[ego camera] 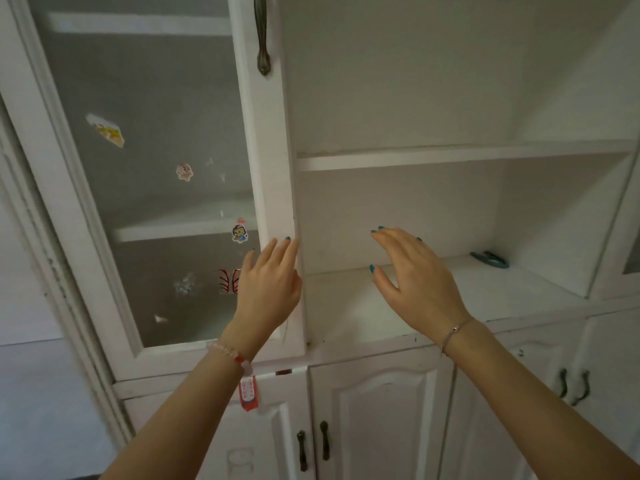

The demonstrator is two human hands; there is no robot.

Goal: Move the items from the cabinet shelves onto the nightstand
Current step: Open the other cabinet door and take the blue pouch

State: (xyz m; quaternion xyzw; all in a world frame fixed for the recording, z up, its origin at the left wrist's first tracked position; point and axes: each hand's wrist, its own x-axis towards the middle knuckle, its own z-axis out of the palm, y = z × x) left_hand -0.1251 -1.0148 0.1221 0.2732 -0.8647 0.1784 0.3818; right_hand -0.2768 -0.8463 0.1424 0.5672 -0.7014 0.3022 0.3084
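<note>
Two bare forearms rise from the bottom of the frame. The left wrist, at lower centre, wears a bracelet of pale beads with one red bead (pixel 230 353), and a small red tag (pixel 248 393) hangs from it. The right wrist carries a thin cord bracelet (pixel 453 332).

Behind the arms, across the lower part of the frame, are white panelled lower cabinet doors (pixel 381 410) with short dark handles (pixel 313 445).

Just left of centre, the left hand (pixel 268 282) is raised with its fingers nearly straight and close together. They lie against the right edge of the white-framed frosted glass cabinet door (pixel 273 168), which bears several small cartoon stickers (pixel 183 172). It holds nothing.

Right of centre, the right hand (pixel 415 275) hovers palm down with fingers spread and slightly bent, nails painted teal. It is above the front of the white lower shelf (pixel 346 306) and touches nothing.

The only item visible on the shelves is a small blue-grey curved object (pixel 490 259). It lies flat at the back right of that lower shelf, in the right middle of the frame, well apart from both hands. What it is cannot be made out.

Higher up, a white upper shelf (pixel 450 155) crosses the open compartment. At the top centre a dark metal door handle (pixel 263 36) hangs on the door frame.
</note>
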